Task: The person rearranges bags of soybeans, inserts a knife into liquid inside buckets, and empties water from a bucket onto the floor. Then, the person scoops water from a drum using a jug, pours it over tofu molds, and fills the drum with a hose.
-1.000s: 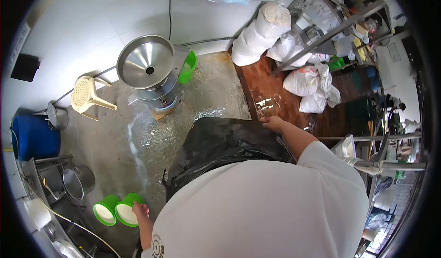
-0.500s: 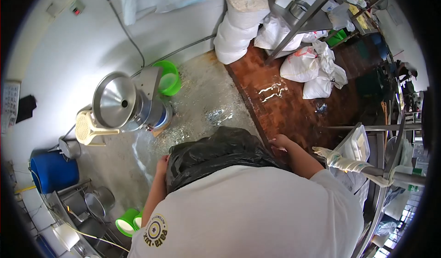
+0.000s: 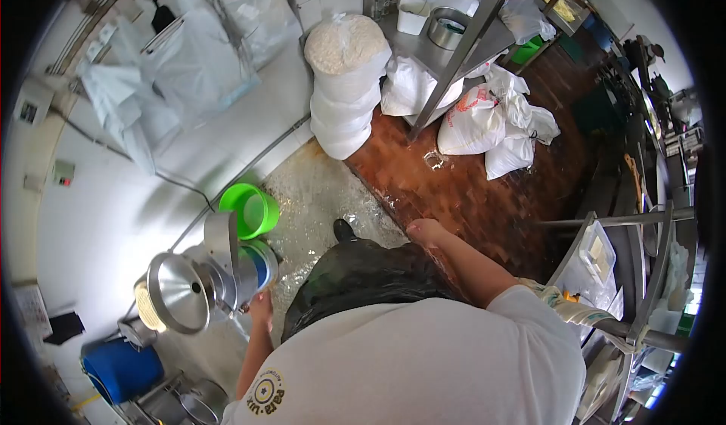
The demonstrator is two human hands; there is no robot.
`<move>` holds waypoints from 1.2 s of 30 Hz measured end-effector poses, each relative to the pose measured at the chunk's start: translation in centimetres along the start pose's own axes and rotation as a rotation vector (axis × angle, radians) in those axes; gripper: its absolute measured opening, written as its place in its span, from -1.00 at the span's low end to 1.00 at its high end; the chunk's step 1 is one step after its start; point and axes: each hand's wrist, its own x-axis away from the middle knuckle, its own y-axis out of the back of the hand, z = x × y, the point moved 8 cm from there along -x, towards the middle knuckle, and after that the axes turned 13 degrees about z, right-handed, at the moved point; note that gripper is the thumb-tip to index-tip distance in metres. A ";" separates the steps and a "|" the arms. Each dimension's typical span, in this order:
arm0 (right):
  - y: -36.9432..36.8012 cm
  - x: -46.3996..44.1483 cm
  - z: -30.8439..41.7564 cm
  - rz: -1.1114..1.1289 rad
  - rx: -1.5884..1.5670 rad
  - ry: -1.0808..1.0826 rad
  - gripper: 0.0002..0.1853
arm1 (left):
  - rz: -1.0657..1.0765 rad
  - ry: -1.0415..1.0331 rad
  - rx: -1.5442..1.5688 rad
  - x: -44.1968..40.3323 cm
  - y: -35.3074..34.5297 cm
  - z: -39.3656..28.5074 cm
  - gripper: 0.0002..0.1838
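Note:
My left hand (image 3: pixel 262 308) hangs low at my left side, beside a metal machine with a round steel funnel (image 3: pixel 178 293) on top. Its fingers are mostly turned away, and whether it touches the machine cannot be made out. Out in front of my right side is my right hand (image 3: pixel 425 232), over the edge of the brown floor, fingers loosely bent and nothing visible in them. A black plastic apron (image 3: pixel 363 281) covers my front below the white shirt. One dark boot (image 3: pixel 344 230) shows past it.
By the wall stand a green tub (image 3: pixel 248 211) and a tall white sack (image 3: pixel 340 85). White bags (image 3: pixel 473 122) lie beside a steel table (image 3: pixel 412 43). A blue drum (image 3: pixel 125 368) is at lower left, metal racks (image 3: pixel 628 221) at right. The grey floor (image 3: pixel 302 190) looks wet.
My view has shifted, with the funnel machine and green tub now lower in it. My left hand is nearer the machine, and my right hand has swung inward. A boot has come into view.

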 end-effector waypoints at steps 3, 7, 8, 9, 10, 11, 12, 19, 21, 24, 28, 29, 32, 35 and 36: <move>1.3 -3.4 -0.1 0.144 0.080 -0.093 -0.55 | 0.045 0.041 0.077 -7.1 -0.9 -7.3 -0.48; 6.6 -6.7 -0.2 0.153 0.077 -0.100 -0.54 | 0.194 -0.306 -0.354 -13.4 -4.3 -26.5 -0.41; 8.5 -8.1 -0.8 0.099 0.047 -0.099 -0.52 | 0.160 -0.365 -0.404 -16.1 -5.5 -29.2 -0.40; 10.5 -9.5 -1.2 0.047 0.017 -0.096 -0.51 | 0.126 -0.423 -0.454 -18.9 -6.8 -31.8 -0.39; 12.2 -10.7 -1.1 0.050 0.008 -0.101 -0.51 | 0.180 -0.420 -0.419 -19.3 -8.0 -35.8 -0.37; 14.4 -11.5 -1.2 0.002 -0.174 -0.145 -0.48 | 0.235 -0.412 -0.386 -18.7 -9.4 -40.1 -0.36; 16.1 -12.7 -1.4 -0.046 -0.355 -0.190 -0.45 | 0.245 -0.430 -0.387 -19.0 -10.7 -43.2 -0.36; 25.6 -32.5 -1.4 -0.174 -0.912 -0.187 -0.44 | 0.361 -0.389 -0.195 -27.3 -19.6 -55.2 -0.39; 26.4 -40.3 -3.7 -0.206 -1.048 -0.327 -0.36 | 0.397 -0.270 -0.069 -32.3 -22.1 -55.9 -0.37; 26.2 -50.9 -6.5 -0.131 -1.433 -0.301 -0.24 | 0.416 -0.083 0.256 -38.0 -24.7 -57.7 -0.32; 29.9 -57.1 -5.0 -0.034 -1.576 -0.225 -0.21 | 0.321 0.051 0.600 -44.6 -28.3 -57.0 -0.22; 30.5 -58.4 -5.0 -0.023 -1.592 -0.209 -0.21 | 0.311 0.067 0.596 -45.9 -28.9 -56.6 -0.22; 31.0 -60.3 -5.7 -0.021 -1.630 -0.161 -0.22 | 0.469 0.037 0.763 -48.8 -31.2 -55.5 -0.34; 30.6 -60.5 -5.7 -0.022 -1.666 -0.122 -0.23 | 0.653 0.069 0.862 -50.8 -32.9 -53.4 -0.41; 30.4 -60.2 -5.6 -0.028 -1.679 -0.109 -0.23 | 0.640 0.063 0.858 -50.9 -33.0 -52.9 -0.43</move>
